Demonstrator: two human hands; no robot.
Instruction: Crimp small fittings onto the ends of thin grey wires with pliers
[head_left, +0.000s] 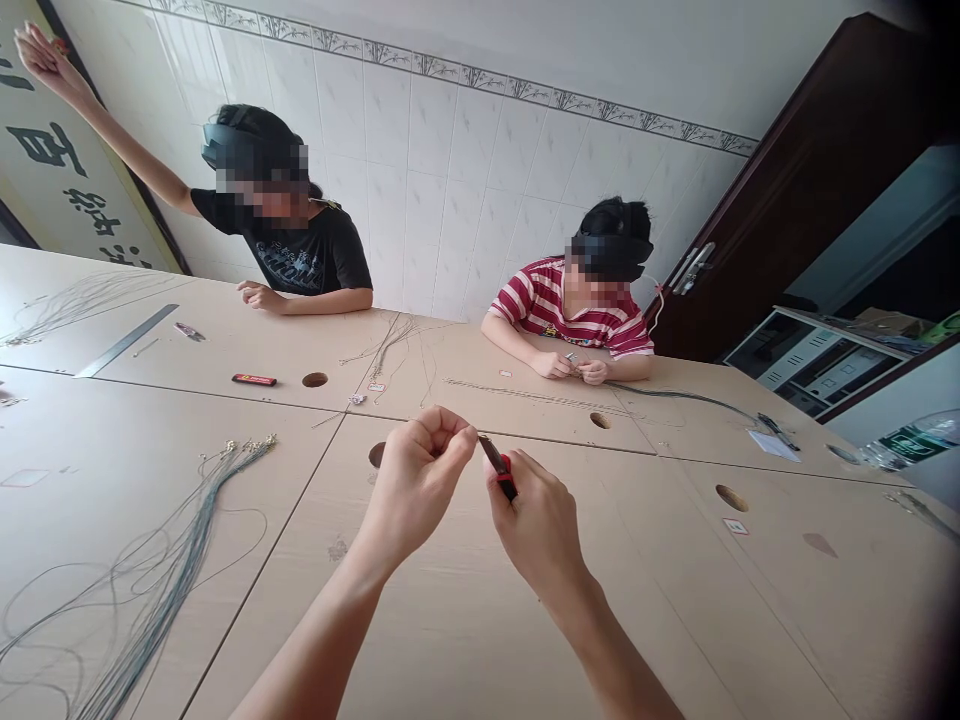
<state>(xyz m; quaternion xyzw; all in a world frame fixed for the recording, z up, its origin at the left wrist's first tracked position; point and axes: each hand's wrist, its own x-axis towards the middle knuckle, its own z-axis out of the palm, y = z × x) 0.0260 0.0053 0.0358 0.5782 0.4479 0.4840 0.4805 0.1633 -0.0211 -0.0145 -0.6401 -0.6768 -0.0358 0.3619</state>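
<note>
My left hand [420,480] is closed in a pinch, with thumb and forefinger pressed together; what sits between the fingertips is too small to name. Just to its right, my right hand [536,515] is wrapped round a cutter [500,470] with a dark blade and a red and black handle. The blade's tip points up and left, close beside my left fingertips. On the table at the left lies a bundle of grey-green cords [199,540] with small pale beads at its upper end.
Two people sit across the table [450,640], one with an arm raised. A metal ruler [129,340], a red and black box [254,380], thin cords [390,345], round holes and small labels are spread over it. A bottle [915,440] lies at the right.
</note>
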